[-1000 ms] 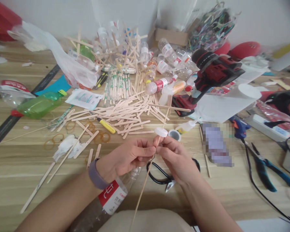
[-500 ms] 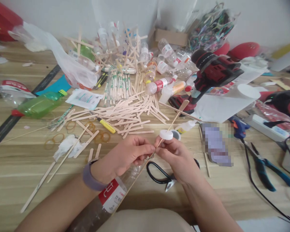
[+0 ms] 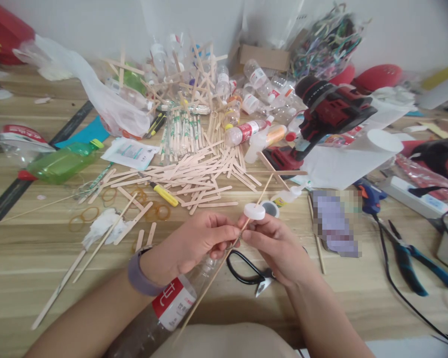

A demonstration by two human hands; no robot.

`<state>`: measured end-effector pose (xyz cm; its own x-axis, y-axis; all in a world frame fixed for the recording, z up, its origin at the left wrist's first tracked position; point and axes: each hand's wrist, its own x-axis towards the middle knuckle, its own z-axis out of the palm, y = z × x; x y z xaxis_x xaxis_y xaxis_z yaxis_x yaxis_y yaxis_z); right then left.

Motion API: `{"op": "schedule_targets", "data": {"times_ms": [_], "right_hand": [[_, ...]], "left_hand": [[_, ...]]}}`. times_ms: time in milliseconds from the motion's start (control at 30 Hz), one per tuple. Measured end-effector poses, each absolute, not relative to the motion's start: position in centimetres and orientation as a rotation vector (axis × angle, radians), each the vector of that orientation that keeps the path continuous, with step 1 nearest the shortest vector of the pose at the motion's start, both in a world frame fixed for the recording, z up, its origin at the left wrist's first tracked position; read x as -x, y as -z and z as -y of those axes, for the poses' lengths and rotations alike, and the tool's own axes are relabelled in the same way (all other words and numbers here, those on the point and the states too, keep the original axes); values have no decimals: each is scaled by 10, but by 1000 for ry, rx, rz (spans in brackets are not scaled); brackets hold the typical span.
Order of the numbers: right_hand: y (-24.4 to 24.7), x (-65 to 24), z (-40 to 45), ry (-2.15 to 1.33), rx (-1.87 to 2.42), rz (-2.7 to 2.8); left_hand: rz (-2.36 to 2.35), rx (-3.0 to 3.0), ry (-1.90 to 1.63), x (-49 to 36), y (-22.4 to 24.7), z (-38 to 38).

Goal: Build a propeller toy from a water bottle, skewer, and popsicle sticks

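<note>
My left hand (image 3: 213, 237) pinches a thin bamboo skewer (image 3: 206, 292) between thumb and fingers. Beside it, my right hand (image 3: 272, 246) is closed on the same skewer just below a white bottle cap (image 3: 254, 212). The skewer slants through the cap, and at its far end two flat craft sticks (image 3: 294, 173) form a cross. A clear plastic bottle (image 3: 177, 301) with a red and white label lies under my left forearm, behind the skewer's near end. Black-handled scissors (image 3: 262, 286) rest on the table, partly hidden by my right hand.
Loose craft sticks (image 3: 205, 179) are heaped mid-table, with a yellow utility knife (image 3: 165, 194) at their edge. A red and black drill (image 3: 328, 114) stands at right, near a glue gun (image 3: 371, 196) and pliers (image 3: 406, 261). Several bottles crowd the back. A green bottle (image 3: 65, 161) lies left.
The skewer has turned, so the crossed sticks at its far end now show spread out instead of lined up. The cap has come slightly lower. Both hands remain almost in place.
</note>
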<state>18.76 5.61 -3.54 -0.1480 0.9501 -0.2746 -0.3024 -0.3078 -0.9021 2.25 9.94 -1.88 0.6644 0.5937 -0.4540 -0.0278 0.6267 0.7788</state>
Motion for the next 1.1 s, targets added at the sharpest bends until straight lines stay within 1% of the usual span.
{"op": "schedule_targets", "data": {"times_ms": [200, 433, 600, 800, 867, 1100], "right_hand": [[36, -187, -56, -1648, 1042, 858], [43, -187, -57, -1461, 1161, 855], [51, -184, -52, -1299, 1272, 1005], [50, -174, -46, -1410, 1369, 1150], [50, -172, -45, -1395, 1381, 1206], [51, -165, -44, -1081, 1438, 1512]], "left_hand": [[-841, -851, -365, -23, 15, -100], [-849, -898, -407, -20, 19, -103], [-879, -906, -454, -17, 23, -107], [-884, -914, -527, -13, 24, -114], [-907, -915, -540, -11, 23, -116], [-912, -896, -583, -9, 25, -120]]}}
